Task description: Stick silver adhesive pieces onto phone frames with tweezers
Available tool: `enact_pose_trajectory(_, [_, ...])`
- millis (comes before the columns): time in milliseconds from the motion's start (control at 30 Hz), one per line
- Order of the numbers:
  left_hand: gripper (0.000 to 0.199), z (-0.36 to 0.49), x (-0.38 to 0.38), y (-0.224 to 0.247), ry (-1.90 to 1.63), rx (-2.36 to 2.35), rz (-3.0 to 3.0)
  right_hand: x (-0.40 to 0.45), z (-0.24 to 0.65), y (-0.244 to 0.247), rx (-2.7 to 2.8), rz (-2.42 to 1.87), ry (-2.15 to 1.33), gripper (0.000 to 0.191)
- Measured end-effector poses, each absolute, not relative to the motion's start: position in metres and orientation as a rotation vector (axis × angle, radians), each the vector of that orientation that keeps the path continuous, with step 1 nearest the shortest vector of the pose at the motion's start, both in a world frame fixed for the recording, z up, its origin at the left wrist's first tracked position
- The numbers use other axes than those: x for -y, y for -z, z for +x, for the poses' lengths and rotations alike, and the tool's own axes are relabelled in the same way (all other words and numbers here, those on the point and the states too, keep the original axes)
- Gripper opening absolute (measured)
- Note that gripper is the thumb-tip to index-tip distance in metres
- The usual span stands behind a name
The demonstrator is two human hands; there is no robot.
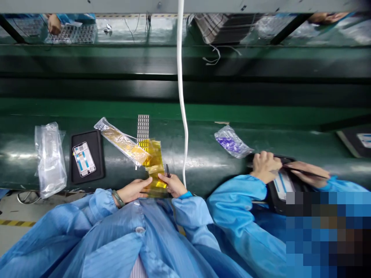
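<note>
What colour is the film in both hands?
Translucent amber-yellow film, best seen in the head view.

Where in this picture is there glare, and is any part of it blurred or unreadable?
Head view: pale glare on the green bench, white streaks on the clear plastic bags, and bright shine on the yellow film; head view: left hand and right hand look fairly clear; head view: pixel blocks hide the lower right corner.

Pale floor [10, 241] shows below the glossy green workbench [201, 143].

Dark tool [167, 170], perhaps tweezers, partly hidden
</note>
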State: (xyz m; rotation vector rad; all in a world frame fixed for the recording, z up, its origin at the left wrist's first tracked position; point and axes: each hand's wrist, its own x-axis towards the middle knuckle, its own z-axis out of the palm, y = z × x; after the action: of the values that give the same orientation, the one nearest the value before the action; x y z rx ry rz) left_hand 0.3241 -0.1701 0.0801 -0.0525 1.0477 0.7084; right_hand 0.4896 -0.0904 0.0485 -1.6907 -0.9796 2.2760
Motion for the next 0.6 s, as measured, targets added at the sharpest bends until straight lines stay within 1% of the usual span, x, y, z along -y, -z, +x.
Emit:
enact_pose_trajectory(100, [0.04,0.324,0.156,-0.078,-0.765,-0.952,-0.048,0.098,0.504,-0.06,0.903,-1.693,-2.285,0.042])
enact_pose_trajectory(233, [0.049,0.329,0.128,-0.065,-0.759,-0.8,-0.072,0.115,0.52,-0.067,0.869,-1.687,-2.311,0.044])
enact_pose_trajectory(300, [0.046,0.333,0.116,-0.056,-0.77,-0.761,-0.073,0.122,0.525,-0.067,0.872,-1.684,-2.331,0.048])
enact_pose_trajectory(400, [0.033,0.34,0.107,-0.047,-0.797,-0.76,-0.054,0.128,0.531,-0.065,0.905,-1.669,-2.346,0.054])
enact_pose_trajectory(500, [0.023,0.347,0.108,-0.049,-0.854,-0.788,-0.003,0.128,0.535,-0.063,0.986,-1.65,-2.326,0.057])
enact_pose_trajectory(600, [0.027,0.352,0.111,-0.06,-0.953,-0.819,0.08,0.123,0.537,-0.061,1.088,-1.667,-2.214,0.054])
